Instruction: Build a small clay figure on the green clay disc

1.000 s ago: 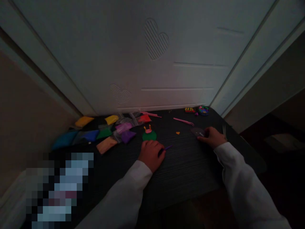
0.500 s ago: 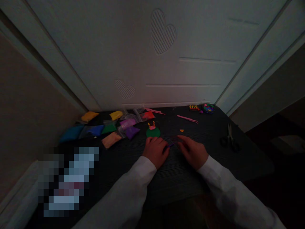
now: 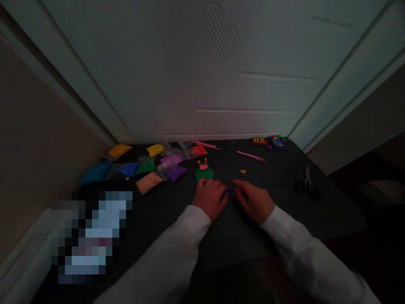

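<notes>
In the dim light my left hand (image 3: 211, 199) rests low over the dark table, its fingers closed at a small piece of purple clay (image 3: 229, 189). Opposite it, my right hand (image 3: 255, 202) has thumb and fingers pinched together. A thin clear sheet seems to be in that pinch, though it barely shows now. The fingertips of both hands nearly meet at the purple clay. Just beyond my left hand lies a green clay disc (image 3: 204, 174), with a pink piece (image 3: 203, 166) and two orange-yellow stalks at its far edge. A small orange bit (image 3: 243, 171) lies beyond my right hand.
Several bags of coloured clay, including a purple one (image 3: 176, 173) and a peach one (image 3: 148, 182), lie at the left. Pink tweezers (image 3: 251, 156) lie behind, scissors (image 3: 306, 183) at the right. Decorated clay pieces (image 3: 279, 142) stand at the far right by the white panel (image 3: 177, 63).
My hands have come closer together, the right fingertips moving left to the purple clay. The clear sheet shows less than before. The whole view has shifted slightly.
</notes>
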### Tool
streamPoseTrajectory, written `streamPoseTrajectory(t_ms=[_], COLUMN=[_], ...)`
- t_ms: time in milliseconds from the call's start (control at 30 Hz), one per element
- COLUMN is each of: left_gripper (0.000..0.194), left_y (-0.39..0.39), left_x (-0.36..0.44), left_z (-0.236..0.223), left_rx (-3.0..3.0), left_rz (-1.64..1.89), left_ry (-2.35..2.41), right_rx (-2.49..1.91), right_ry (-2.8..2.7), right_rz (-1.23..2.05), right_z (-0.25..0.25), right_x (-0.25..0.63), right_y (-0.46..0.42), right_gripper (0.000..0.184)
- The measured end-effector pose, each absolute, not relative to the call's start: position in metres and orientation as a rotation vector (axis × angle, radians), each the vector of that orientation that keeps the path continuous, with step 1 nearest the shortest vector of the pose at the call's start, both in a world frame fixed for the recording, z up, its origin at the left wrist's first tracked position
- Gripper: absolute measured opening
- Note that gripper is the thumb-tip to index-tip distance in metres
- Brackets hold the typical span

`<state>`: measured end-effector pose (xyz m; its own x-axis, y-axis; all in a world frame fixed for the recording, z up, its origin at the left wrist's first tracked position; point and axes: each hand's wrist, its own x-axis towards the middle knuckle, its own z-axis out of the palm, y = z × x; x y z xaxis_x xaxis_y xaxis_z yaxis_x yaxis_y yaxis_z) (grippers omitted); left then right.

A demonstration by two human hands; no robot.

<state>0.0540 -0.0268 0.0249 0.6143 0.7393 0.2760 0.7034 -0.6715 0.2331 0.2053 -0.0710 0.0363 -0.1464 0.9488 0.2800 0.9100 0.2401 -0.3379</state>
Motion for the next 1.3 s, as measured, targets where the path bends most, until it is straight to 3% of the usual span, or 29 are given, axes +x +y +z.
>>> streamPoseTrajectory(t_ms=[500, 900, 1300], left_gripper=[0.015, 0.014, 0.017], left_y=[-0.029, -0.027, -0.021], left_x=[0.053, 0.047, 0.03], left_z=[0.028, 0.03, 0.028], left_rx=[2.665, 2.637, 2.579], left_rz=[0.599, 0.644, 0.704], left_ry=[1.249, 1.243, 1.347], right_rx=[-1.713, -1.796, -1.392], right_ry=[-2.074, -1.203, -1.183], right_rz=[0.133, 0.196, 0.877], right_z=[0.032, 0.032, 0.031], right_x=[0.206, 0.276, 0.279], right_y=[-0.079, -0.057, -0.058], right_gripper=[0.029, 0.037, 0.039])
